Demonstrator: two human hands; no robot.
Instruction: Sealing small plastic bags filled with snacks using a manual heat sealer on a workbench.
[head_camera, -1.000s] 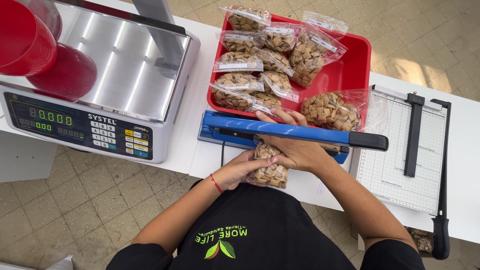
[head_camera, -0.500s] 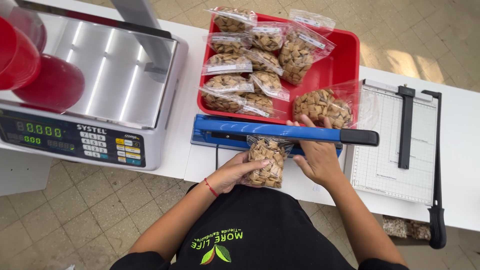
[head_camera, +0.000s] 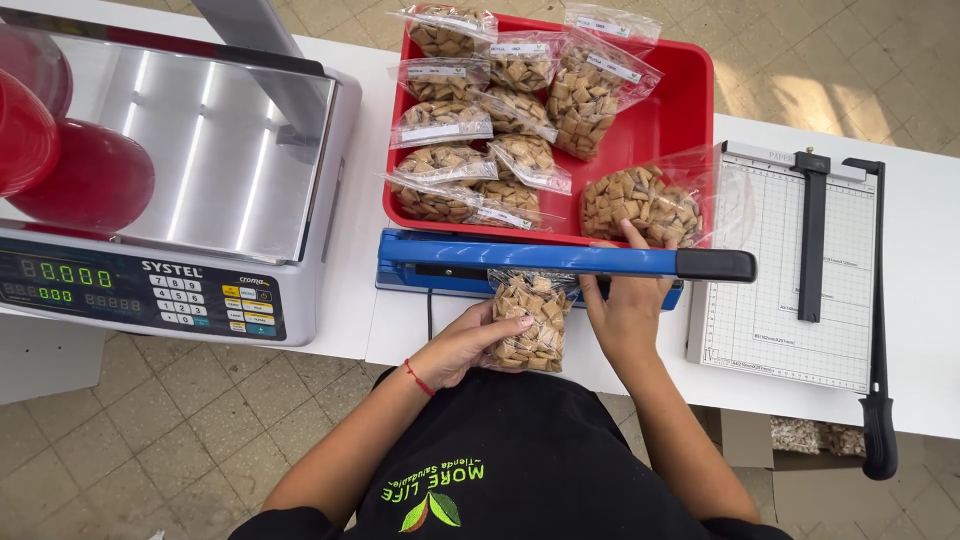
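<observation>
Right hand (head_camera: 628, 312) lifted off sealer arm (head_camera: 560, 260); one bag (head_camera: 528, 322) between two hands.

The red tray (head_camera: 690, 110) and paper cutter (head_camera: 800, 270) hem the sealer (head_camera: 560, 262).

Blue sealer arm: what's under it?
Under the blue sealer arm lies the top of a clear snack bag, steadied by the left hand and right hand. The bag's mouth is covered.
</observation>
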